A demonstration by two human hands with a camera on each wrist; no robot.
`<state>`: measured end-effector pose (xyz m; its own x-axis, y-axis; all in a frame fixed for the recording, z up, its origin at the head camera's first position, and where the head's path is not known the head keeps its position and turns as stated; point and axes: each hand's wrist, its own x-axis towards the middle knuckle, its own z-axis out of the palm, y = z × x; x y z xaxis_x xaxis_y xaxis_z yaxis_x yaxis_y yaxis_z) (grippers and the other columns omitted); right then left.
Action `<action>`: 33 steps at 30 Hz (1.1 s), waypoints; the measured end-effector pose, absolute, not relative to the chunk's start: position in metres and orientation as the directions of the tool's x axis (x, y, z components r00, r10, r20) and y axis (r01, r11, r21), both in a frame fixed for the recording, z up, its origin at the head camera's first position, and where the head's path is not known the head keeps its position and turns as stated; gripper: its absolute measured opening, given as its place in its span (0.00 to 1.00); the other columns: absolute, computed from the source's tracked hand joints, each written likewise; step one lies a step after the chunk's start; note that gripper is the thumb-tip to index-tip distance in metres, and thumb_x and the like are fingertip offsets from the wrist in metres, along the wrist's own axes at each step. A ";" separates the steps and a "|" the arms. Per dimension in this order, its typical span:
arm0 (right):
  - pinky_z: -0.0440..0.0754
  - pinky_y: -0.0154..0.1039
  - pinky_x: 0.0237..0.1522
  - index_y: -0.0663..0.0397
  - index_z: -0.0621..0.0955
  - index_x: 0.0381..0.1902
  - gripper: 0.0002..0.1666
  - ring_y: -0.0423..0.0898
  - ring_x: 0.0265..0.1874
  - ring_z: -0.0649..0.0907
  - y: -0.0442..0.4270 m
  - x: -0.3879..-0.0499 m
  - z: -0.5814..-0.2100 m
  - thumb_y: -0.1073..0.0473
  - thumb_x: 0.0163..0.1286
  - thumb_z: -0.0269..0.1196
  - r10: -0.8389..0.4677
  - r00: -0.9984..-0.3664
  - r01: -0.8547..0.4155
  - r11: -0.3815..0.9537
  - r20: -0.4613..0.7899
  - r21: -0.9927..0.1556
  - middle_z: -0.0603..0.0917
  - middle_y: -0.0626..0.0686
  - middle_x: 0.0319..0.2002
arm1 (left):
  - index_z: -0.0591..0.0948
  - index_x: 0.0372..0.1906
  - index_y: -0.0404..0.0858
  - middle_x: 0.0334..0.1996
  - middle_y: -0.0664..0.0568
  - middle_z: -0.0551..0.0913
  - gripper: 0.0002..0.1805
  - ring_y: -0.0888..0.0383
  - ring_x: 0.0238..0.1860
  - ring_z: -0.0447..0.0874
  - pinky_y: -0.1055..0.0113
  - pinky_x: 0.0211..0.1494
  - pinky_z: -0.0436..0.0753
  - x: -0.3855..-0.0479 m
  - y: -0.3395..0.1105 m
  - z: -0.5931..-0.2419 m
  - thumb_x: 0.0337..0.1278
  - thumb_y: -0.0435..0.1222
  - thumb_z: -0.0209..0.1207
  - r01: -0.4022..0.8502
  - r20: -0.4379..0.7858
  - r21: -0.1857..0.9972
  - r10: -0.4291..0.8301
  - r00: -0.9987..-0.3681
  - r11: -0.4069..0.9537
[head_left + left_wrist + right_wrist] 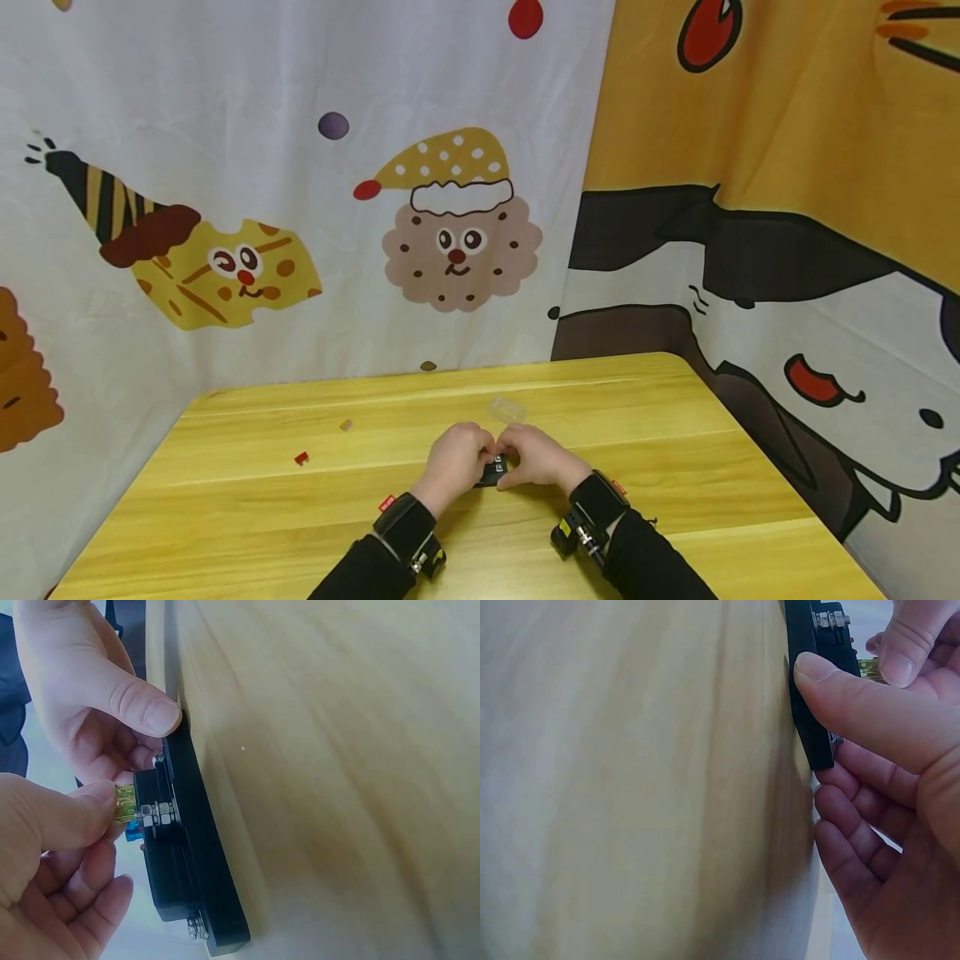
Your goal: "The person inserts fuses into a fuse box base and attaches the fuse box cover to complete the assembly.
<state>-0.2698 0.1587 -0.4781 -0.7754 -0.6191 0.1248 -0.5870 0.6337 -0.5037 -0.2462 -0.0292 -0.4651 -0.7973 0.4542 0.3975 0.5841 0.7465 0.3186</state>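
Note:
A black fuse block with metal bolts and nuts sits on the table between the hands. In the left wrist view, my left hand pinches a yellow-green blade fuse between thumb and fingers at the top of the block. Its lower end meets the block; how deep it sits cannot be seen. Beside it a blue blade fuse stands in the block. My right hand grips the block's end, thumb on its near edge and fingers behind.
A clear plastic cover lies just beyond the hands. To the left on the wooden table are a small red fuse and a small tan piece. A printed curtain hangs behind the table.

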 end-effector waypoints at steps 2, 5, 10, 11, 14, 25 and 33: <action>0.76 0.40 0.45 0.51 0.82 0.39 0.23 0.42 0.36 0.75 0.159 -0.270 -0.478 0.54 0.48 0.81 -0.621 -0.774 -0.590 0.633 0.126 -0.502 0.78 0.46 0.37 | 0.87 0.26 0.44 0.24 0.59 0.78 0.06 0.63 0.28 0.76 0.69 0.33 0.79 -0.246 -0.029 -0.464 0.48 0.30 0.73 0.583 0.396 0.319 0.454 -0.798 0.747; 0.75 0.39 0.44 0.51 0.82 0.39 0.22 0.42 0.36 0.75 0.159 -0.270 -0.478 0.54 0.48 0.80 -0.623 -0.772 -0.593 0.631 0.128 -0.501 0.79 0.46 0.37 | 0.86 0.25 0.44 0.24 0.60 0.77 0.07 0.63 0.27 0.75 0.69 0.32 0.78 -0.246 -0.029 -0.464 0.48 0.30 0.73 0.580 0.389 0.318 0.455 -0.801 0.749; 0.75 0.39 0.44 0.51 0.82 0.38 0.22 0.42 0.36 0.75 0.159 -0.270 -0.479 0.54 0.48 0.80 -0.625 -0.768 -0.600 0.625 0.141 -0.499 0.79 0.46 0.36 | 0.85 0.25 0.45 0.24 0.60 0.76 0.08 0.64 0.27 0.74 0.70 0.32 0.77 -0.246 -0.029 -0.464 0.47 0.29 0.72 0.582 0.386 0.309 0.460 -0.800 0.752; 0.75 0.39 0.44 0.51 0.82 0.38 0.22 0.42 0.36 0.75 0.159 -0.270 -0.478 0.54 0.48 0.80 -0.625 -0.768 -0.601 0.625 0.143 -0.498 0.79 0.46 0.36 | 0.85 0.24 0.45 0.23 0.60 0.76 0.08 0.64 0.27 0.74 0.70 0.31 0.77 -0.246 -0.029 -0.464 0.47 0.29 0.73 0.584 0.389 0.306 0.461 -0.797 0.752; 0.74 0.39 0.43 0.51 0.82 0.37 0.22 0.43 0.35 0.74 0.159 -0.269 -0.477 0.54 0.48 0.80 -0.623 -0.770 -0.596 0.627 0.137 -0.501 0.78 0.47 0.36 | 0.84 0.24 0.45 0.23 0.60 0.75 0.09 0.64 0.26 0.73 0.70 0.30 0.76 -0.245 -0.028 -0.464 0.47 0.29 0.72 0.582 0.390 0.308 0.457 -0.799 0.753; 0.75 0.39 0.44 0.51 0.82 0.37 0.22 0.43 0.36 0.75 0.159 -0.270 -0.476 0.54 0.47 0.81 -0.625 -0.771 -0.590 0.627 0.124 -0.508 0.78 0.46 0.36 | 0.81 0.21 0.47 0.22 0.61 0.72 0.12 0.64 0.25 0.70 0.71 0.29 0.74 -0.245 -0.027 -0.463 0.46 0.30 0.73 0.552 0.362 0.313 0.440 -0.821 0.773; 0.75 0.39 0.44 0.51 0.82 0.38 0.23 0.41 0.36 0.75 0.159 -0.272 -0.478 0.54 0.47 0.81 -0.622 -0.772 -0.591 0.628 0.129 -0.507 0.78 0.46 0.36 | 0.78 0.20 0.47 0.21 0.61 0.70 0.14 0.64 0.24 0.69 0.71 0.28 0.72 -0.247 -0.025 -0.464 0.47 0.29 0.72 0.555 0.348 0.298 0.452 -0.821 0.777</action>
<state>-0.2717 0.1593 -0.4781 -0.7722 -0.6222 0.1292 -0.5906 0.6276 -0.5073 -0.2465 -0.0255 -0.4636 -0.8210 0.4523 0.3485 0.5546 0.7770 0.2979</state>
